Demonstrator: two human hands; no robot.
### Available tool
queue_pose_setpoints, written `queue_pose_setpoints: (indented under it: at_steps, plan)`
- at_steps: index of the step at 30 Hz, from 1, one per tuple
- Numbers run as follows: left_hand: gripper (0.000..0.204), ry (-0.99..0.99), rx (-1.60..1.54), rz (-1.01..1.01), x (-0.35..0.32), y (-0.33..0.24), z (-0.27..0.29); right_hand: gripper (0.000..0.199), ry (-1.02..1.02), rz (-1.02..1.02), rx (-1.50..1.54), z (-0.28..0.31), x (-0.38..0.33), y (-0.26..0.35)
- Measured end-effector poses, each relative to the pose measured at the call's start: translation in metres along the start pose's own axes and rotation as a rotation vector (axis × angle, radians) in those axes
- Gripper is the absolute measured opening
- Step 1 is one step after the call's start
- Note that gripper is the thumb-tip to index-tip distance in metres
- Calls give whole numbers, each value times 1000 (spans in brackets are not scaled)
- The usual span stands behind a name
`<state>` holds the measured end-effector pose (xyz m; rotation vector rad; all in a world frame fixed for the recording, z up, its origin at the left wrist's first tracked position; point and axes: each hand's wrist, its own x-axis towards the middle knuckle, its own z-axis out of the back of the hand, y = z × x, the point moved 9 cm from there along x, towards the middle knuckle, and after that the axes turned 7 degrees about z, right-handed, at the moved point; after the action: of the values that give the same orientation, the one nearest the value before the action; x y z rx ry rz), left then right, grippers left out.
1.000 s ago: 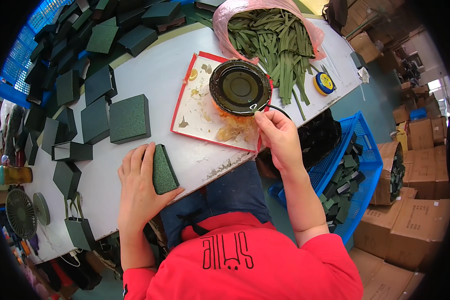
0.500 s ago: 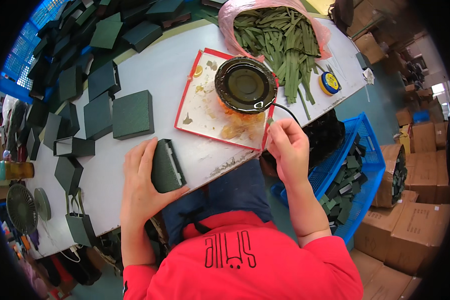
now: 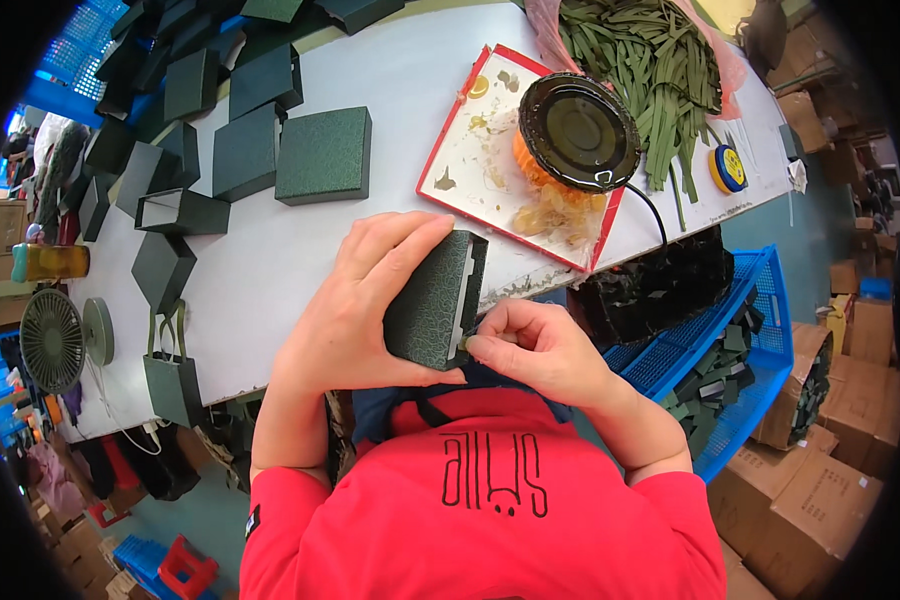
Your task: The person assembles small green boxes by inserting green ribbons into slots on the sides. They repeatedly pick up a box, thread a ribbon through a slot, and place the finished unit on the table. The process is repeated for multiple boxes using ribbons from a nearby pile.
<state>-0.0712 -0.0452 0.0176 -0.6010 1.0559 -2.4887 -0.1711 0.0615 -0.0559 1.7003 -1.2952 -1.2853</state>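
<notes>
My left hand (image 3: pixel 345 315) grips a dark green box (image 3: pixel 428 305), fingers over its far end and thumb along its near end. The box is tilted, and the side toward my right hand shows a pale strip along its edge. My right hand (image 3: pixel 540 350) is pinched at the near corner of that side. Between its fingertips a tiny bit of green ribbon (image 3: pixel 466 342) shows against the box; the rest is hidden by the fingers.
Beyond the box, a black round pot (image 3: pixel 580 130) of glossy amber liquid stands on a red-edged tray (image 3: pixel 460 185). Green ribbons (image 3: pixel 660 90) spill from a pink bag. Green boxes (image 3: pixel 322 155) lie left, with a small fan (image 3: pixel 52 340). A blue crate (image 3: pixel 770 350) stands right.
My right hand has come from beside the tray to the box's side, bringing the ribbon against it. My left hand has lifted the box toward me. The view has shifted left.
</notes>
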Motion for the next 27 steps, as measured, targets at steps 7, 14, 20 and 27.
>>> queue_pose_setpoints:
  at_steps: [7,14,20,27]
  plan:
    - [106,19,-42,-2,1,-3,0,22,-27,-14,-119,1,4,0]
    - [107,50,24,-45,1,-7,-4,31,-36,14,-372,0,6,4]
    - [102,96,137,-52,1,-14,-11,35,16,-77,-393,2,8,-13]
    - [106,26,103,8,-1,-2,-3,30,-191,214,-184,18,2,18]
